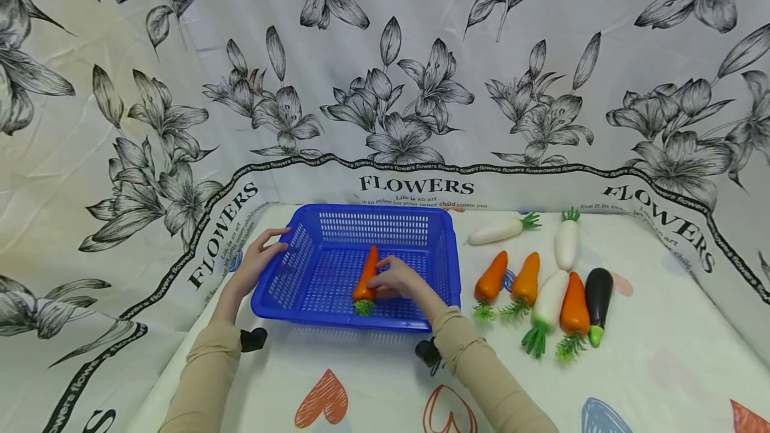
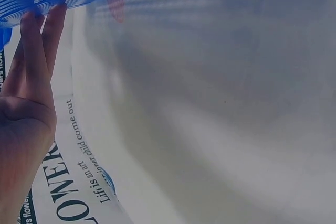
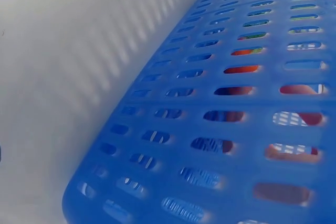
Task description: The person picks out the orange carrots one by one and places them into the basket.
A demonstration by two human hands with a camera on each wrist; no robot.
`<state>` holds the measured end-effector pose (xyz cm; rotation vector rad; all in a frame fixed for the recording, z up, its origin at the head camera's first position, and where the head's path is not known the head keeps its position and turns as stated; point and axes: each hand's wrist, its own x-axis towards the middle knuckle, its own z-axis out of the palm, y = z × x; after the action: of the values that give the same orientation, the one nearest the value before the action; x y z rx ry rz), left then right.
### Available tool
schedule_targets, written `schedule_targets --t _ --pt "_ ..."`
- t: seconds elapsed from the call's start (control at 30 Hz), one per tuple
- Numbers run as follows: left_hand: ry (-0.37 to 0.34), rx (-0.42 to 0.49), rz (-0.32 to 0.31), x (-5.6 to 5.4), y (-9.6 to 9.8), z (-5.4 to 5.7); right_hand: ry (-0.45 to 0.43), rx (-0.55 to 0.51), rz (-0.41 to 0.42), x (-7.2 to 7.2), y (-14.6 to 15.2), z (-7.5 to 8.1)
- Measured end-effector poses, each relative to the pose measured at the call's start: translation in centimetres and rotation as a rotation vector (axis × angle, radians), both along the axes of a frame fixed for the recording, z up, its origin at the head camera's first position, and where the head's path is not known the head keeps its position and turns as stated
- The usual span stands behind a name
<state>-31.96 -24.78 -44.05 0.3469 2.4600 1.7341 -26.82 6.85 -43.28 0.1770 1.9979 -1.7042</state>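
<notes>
A blue plastic basket (image 1: 355, 323) stands in the middle of the table, its walls pierced with slots. My left hand (image 1: 255, 262) is at the basket's left side, fingertips on it near the rim. In the left wrist view the fingers of that left hand (image 2: 37, 66) extend fairly straight up to the slotted wall. Inside the basket lies one orange carrot (image 1: 365, 278), its green tuft toward me. My right hand (image 1: 402, 278) reaches over the front rim and holds the carrot between thumb and fingers. Through slots in the right wrist view, bits of orange carrot (image 3: 242, 69) show.
Right of the basket lie several vegetables: a white radish (image 1: 496, 231) at the back, another radish (image 1: 567, 246), a third radish (image 1: 550, 299), orange carrots (image 1: 492, 277) and a dark eggplant (image 1: 598, 299). A flower-print curtain (image 1: 385, 119) hangs behind the table.
</notes>
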Motion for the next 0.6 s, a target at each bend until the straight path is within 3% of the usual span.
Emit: schedule_targets --t 0.27,0.6 --pt "-0.017 0.006 0.015 -0.08 0.04 -0.02 -0.007 -0.109 0.069 -0.29 -0.09 -0.27" --pt "-0.017 -0.009 0.013 -0.20 0.02 -0.14 0.029 -0.125 0.242 -0.43 -0.04 -0.28"
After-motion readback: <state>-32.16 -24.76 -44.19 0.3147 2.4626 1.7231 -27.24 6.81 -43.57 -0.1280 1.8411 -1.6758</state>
